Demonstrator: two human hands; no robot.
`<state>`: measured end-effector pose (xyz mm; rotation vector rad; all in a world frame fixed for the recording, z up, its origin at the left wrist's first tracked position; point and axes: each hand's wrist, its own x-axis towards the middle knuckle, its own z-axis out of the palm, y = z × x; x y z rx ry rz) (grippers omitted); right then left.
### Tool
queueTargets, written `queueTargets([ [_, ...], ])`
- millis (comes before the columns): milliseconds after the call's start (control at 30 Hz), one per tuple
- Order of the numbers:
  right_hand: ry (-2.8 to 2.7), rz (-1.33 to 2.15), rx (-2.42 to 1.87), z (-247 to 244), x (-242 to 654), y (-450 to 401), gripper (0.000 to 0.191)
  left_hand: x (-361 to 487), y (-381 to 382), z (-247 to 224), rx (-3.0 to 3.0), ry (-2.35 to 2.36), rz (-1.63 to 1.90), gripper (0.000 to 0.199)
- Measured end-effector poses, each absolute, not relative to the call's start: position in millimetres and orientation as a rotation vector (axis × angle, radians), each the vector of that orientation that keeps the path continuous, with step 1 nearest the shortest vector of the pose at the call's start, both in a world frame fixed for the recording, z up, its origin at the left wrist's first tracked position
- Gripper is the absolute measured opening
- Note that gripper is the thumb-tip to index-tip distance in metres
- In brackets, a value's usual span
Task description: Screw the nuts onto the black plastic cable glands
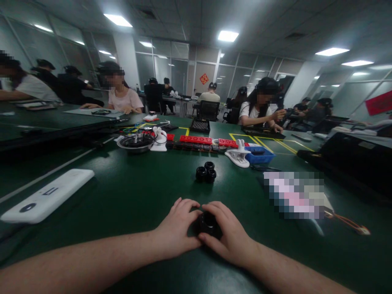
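Observation:
On the green table in front of me lies a black round ring-like piece [209, 222] with a hollow centre. My right hand [231, 232] curls round its right side, thumb in front and fingers behind. To its left, my left hand [179, 226] arches with thumb and fingers apart, close to the piece; I see no firm grip there. The fingertips of both hands almost meet behind it. Farther off, a small cluster of three similar black rings [206, 173] stands together. The exact kind of these pieces is unclear.
A white power-bank-like device [49, 196] lies left. Across the back are a metal bowl [136, 143], red blocks [196, 139], white clip stands [238, 156] and a blue bin [259, 155]. A blurred packet [294, 196] lies right. Several people sit around other tables.

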<state>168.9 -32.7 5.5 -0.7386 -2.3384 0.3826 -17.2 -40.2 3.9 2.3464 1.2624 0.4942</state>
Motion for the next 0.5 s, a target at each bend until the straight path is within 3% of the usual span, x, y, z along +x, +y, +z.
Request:
queueTargets([
  [67,-2.342,0.422,-0.684,7.4,168.7,-34.3,0.048,-17.0,-40.2,5.0,2.339,1.254,0.495,0.042],
  [200,-2.357,0.437,-0.548,9.9,172.3,-36.3,0.062,-16.8,-40.7,6.8,2.342,1.249,0.506,0.043],
  [500,-2.353,0.411,-0.787,4.1,177.1,-29.1,0.062,-17.6,-40.2,4.7,2.368,1.261,0.476,0.041],
])
